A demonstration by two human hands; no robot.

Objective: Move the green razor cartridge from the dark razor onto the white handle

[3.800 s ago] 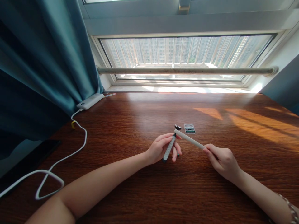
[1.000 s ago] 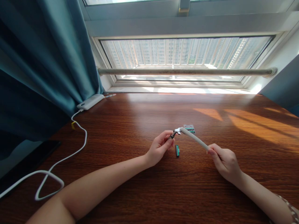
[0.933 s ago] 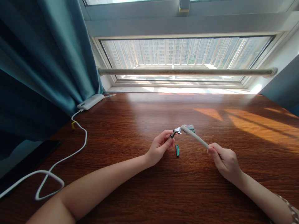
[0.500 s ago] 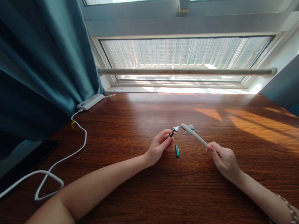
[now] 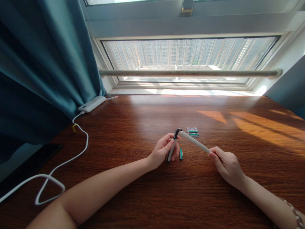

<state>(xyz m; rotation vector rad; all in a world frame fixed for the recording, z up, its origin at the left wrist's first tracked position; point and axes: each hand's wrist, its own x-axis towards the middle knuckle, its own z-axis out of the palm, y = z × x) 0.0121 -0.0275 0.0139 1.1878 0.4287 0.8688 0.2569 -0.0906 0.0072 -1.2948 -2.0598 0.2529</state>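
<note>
My left hand (image 5: 162, 149) is closed around the handle of a black and silver razor (image 5: 171, 149), its head end pointing up and away. My right hand (image 5: 226, 162) grips the near end of a slim white stick (image 5: 195, 142), fingers wrapped round it. The stick slants up to the left, and its far end meets or overlaps the razor's head end; whether they touch is hard to tell. A green and black razor cartridge (image 5: 181, 154) lies on the table just right of my left hand. Beyond the stick rests a clear pack of razor cartridges (image 5: 193, 132).
The brown wooden table (image 5: 133, 197) runs up to a window (image 5: 190, 54) with a horizontal bar (image 5: 190, 73). At the left are a blue curtain (image 5: 52, 47), a white power bank-like device (image 5: 92, 104), its white cable (image 5: 87, 136) and a dark flat device (image 5: 30, 162).
The stick's far end has moved left and down onto the razor's head end. My left hand has turned the razor, so more of its handle shows. The cartridge pack is now uncovered.
</note>
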